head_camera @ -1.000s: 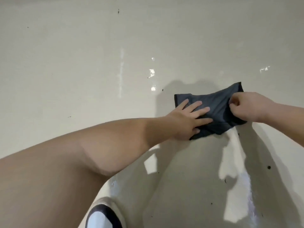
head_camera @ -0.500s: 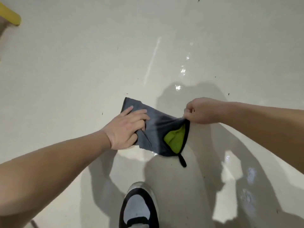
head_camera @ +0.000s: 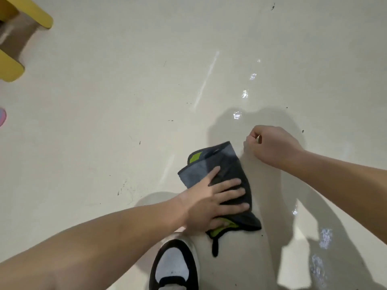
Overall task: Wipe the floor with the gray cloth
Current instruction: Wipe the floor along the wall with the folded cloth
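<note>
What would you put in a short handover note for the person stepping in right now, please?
Left hand: flat, fingers spread, pressing the gray cloth onto the floor.
Right hand: loosely curled just beyond the cloth's far corner, off the cloth, holding nothing visible.
Cloth: folded, green underside showing at two corners, black loop trailing toward the shoe.
Done: cannot tell how much has been wiped; dark specks and scuffs remain.
Left: wipe the marked areas to the left and ahead.

left hand [head_camera: 211, 203] flat, fingers spread | right hand [head_camera: 270, 146] — loosely curled, lifted
</note>
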A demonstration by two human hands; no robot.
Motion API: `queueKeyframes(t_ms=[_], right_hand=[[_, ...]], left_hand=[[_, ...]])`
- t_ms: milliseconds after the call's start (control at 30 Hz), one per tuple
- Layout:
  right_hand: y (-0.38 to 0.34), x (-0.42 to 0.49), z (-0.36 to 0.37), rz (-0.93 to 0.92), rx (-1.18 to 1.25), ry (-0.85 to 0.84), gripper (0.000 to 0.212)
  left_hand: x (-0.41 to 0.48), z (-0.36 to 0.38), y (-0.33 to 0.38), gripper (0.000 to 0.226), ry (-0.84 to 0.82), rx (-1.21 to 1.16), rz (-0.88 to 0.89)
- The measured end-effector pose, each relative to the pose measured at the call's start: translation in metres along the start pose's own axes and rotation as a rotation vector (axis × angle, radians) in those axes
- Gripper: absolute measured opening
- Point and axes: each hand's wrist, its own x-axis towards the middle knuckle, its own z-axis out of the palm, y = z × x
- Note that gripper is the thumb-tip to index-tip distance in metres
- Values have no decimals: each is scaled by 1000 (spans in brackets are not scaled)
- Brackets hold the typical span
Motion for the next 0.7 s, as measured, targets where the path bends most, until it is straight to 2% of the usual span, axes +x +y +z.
queueKeyframes(t_ms=[33,67,133,233,333,367,433,467,567,700], right_hand=[[-1,-1,2,-20,7,-24,21],[-4,-1,3,-32,23,-41,21],[-12,1,7,-54,85,-52,21],[-26,5,12,-99,195,-37,21],[-38,4,16,-128,246,-40,20],[-41,5,17,-129,259,-44,20],[-47,6,18,-118,293,-51,19],[-50,6,19,-116,311,-59,19],[-63,3,26,-133,325,-116,15],[-65,-4,32,-155,173,-222,11]], left_hand=[[-12,0,-14,57,-13,36,104],[-26,-1,-32,55,-10,80,137],[-57,-4,-69,53,23,194,-17],[-114,-5,-110,57,22,200,-566],[-140,-11,-123,58,62,4,-1227],[-132,-15,-123,59,83,-84,-1397],[-101,-19,-110,60,118,-181,-1537],[-84,-20,-96,60,126,-204,-1515],[-35,-7,-36,61,119,-191,-1257],[-2,0,21,62,124,-177,-676]])
